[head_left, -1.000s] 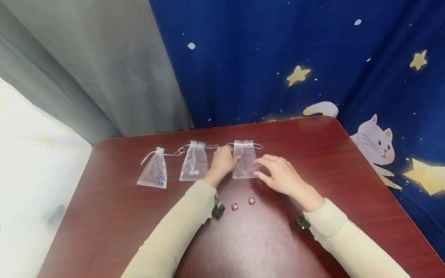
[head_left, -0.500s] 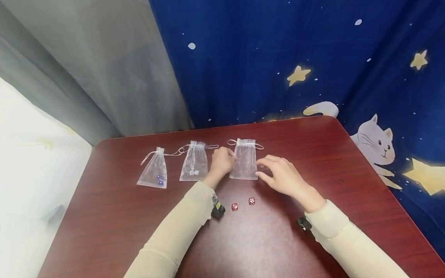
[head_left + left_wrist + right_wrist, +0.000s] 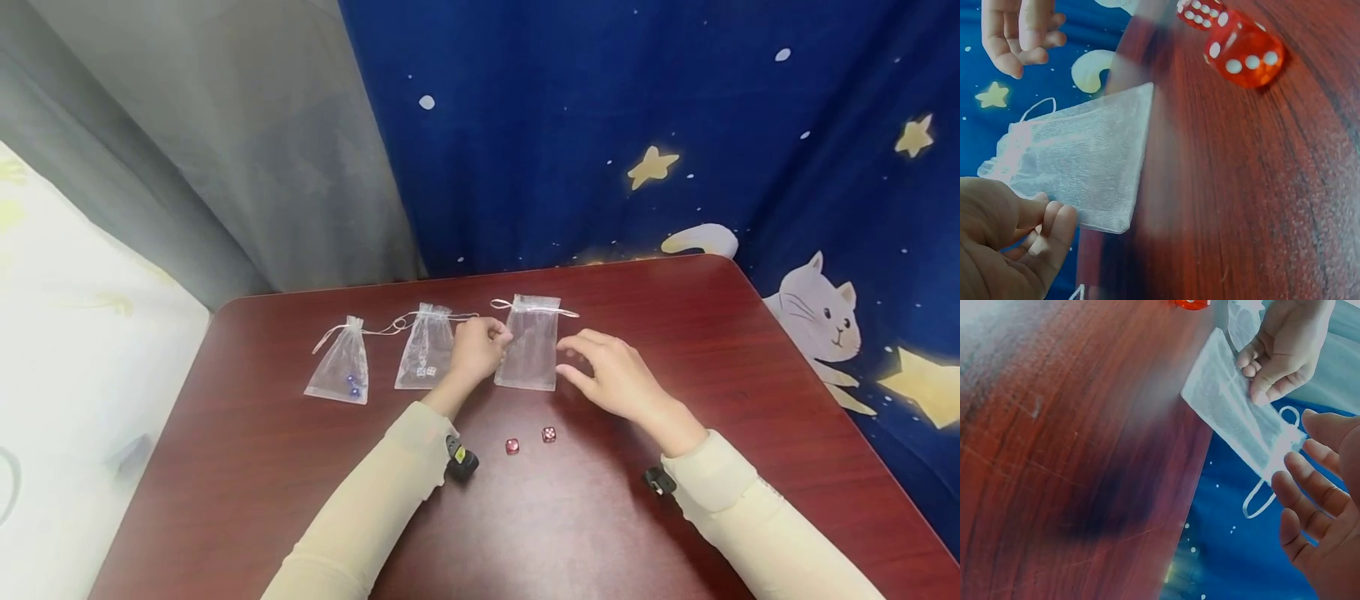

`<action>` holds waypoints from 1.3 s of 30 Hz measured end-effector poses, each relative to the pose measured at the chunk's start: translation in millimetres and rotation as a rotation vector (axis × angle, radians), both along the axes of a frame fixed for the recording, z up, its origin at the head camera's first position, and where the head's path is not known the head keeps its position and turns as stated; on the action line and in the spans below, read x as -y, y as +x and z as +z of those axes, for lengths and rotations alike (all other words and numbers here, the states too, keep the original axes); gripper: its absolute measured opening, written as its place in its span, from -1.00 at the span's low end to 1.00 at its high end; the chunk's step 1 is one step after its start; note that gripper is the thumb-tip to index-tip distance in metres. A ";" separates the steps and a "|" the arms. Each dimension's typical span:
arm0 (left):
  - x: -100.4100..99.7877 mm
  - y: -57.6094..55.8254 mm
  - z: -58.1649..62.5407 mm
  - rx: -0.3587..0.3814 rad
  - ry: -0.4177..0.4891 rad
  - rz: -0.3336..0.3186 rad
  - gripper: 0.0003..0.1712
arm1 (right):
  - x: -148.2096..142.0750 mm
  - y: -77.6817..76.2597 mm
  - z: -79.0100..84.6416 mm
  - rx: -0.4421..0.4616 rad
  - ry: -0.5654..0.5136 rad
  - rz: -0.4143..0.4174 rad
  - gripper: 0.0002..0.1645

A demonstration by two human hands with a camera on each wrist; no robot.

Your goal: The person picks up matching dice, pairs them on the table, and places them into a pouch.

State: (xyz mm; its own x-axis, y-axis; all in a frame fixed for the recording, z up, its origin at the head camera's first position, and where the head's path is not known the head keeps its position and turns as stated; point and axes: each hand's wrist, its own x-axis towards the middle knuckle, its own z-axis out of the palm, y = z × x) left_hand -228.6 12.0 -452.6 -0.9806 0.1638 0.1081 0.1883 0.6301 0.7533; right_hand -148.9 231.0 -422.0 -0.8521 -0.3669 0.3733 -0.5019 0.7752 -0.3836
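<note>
A white organza drawstring bag (image 3: 528, 350) lies flat on the table, its drawn neck toward the far edge; nothing shows inside it. My left hand (image 3: 478, 346) pinches the bag's left edge between thumb and fingers, seen close up in the left wrist view on the mesh bag (image 3: 1094, 165). By the bag's right edge is my right hand (image 3: 611, 371), fingers relaxed and parted, holding nothing; the right wrist view has its palm (image 3: 1329, 506) near the drawstring. Nearer me, two red dice, one left (image 3: 512, 447) and one right (image 3: 549, 434), rest on the table.
Left of my left hand lies a similar bag (image 3: 408, 354) with white dice in it. Farther left is another bag (image 3: 341, 367) holding blue dice. A blue starry curtain (image 3: 525, 150) hangs behind the dark red table (image 3: 585, 525).
My left fingers have taken hold of the bag's left edge, and the bag has shifted slightly. The right hand stays almost in place. The head view has turned a little.
</note>
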 end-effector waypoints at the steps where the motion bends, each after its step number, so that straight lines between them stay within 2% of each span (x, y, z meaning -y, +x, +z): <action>1: 0.8 1.1 0.7 0.001 0.026 -0.006 -0.88 | 0.1 -0.3 0.6 -0.007 -0.005 -0.003 -0.67; 8: 4.5 10.0 7.6 -0.013 0.150 -0.042 -0.90 | 0.1 -2.3 5.8 -0.057 -0.045 -0.023 -0.67; 20: 13.4 28.2 20.6 -0.080 0.203 -0.063 -0.91 | 0.2 -2.4 17.5 -0.201 -0.121 -0.009 -0.67; 32: 27.6 50.7 28.5 -0.139 0.204 -0.061 -0.93 | 5.5 -3.3 25.0 -0.313 -0.217 0.089 -0.71; 39: 34.4 59.6 30.2 -0.181 0.170 -0.047 -0.93 | 11.3 -3.7 27.9 -0.355 -0.275 0.102 -0.69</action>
State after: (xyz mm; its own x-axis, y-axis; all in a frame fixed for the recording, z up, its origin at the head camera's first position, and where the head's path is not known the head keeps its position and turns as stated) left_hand -169.0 -22.4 -422.3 -0.9345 0.1736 0.3108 0.3558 0.4842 0.7994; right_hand -152.5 219.8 -394.2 -0.6186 -0.2883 0.7309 -0.7077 0.6086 -0.3588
